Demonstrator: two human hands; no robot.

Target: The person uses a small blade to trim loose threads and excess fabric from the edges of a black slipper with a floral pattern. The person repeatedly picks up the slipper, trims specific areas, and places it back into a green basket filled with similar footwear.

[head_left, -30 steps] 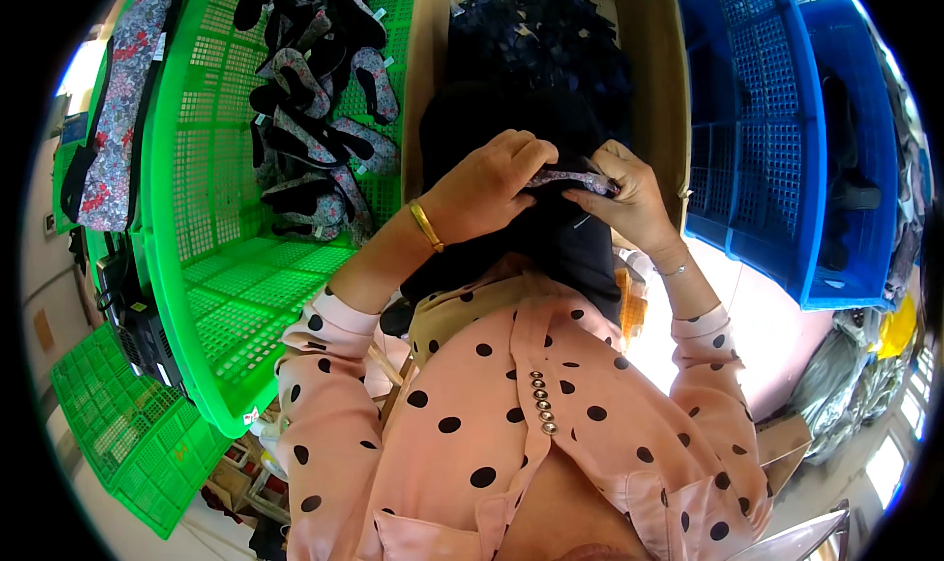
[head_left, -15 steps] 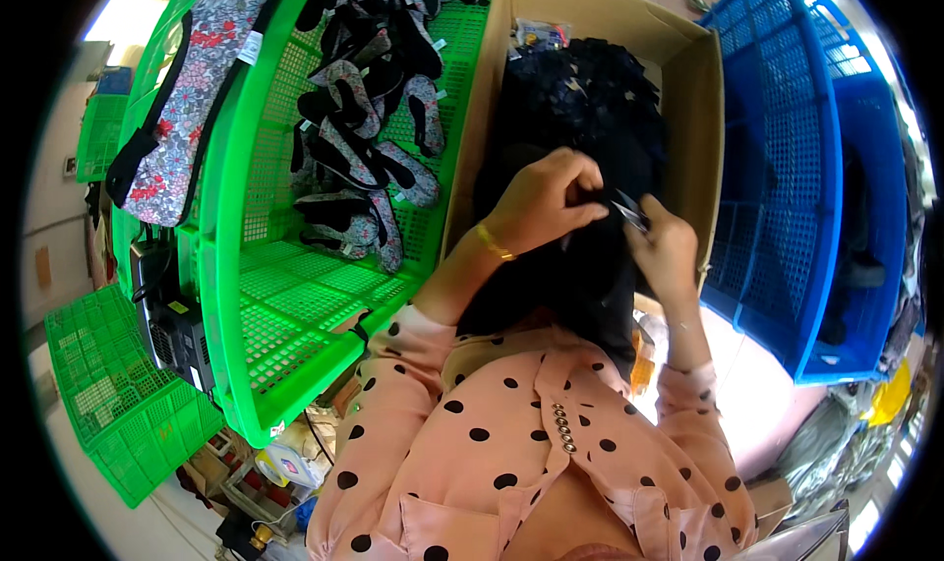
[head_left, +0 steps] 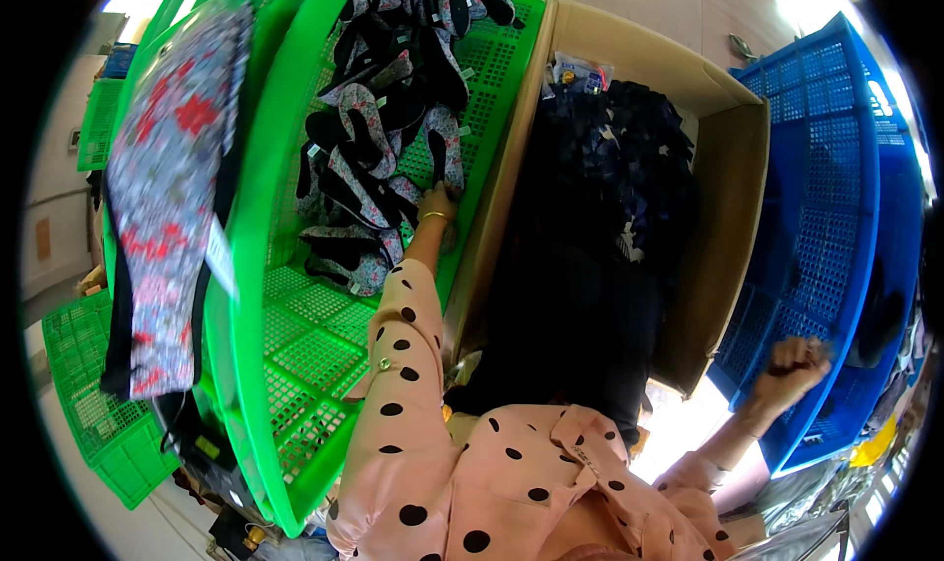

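Head view: left hand (head_left: 438, 205) touches one floral piece (head_left: 444, 150), grip unclear; right hand (head_left: 793, 366) curls beside two blue crates (head_left: 808, 173).

A curved floral cloth piece (head_left: 442, 148), greyish with black cloth and a white tag (head_left: 464, 130), is laid far-to-near right of similar pieces (head_left: 360, 189) in the green crate (head_left: 317, 364), its near end reached by the left fingers (head_left: 441, 199).

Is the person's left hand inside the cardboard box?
No, the left hand is in the green basket, among the floral fabric pieces.
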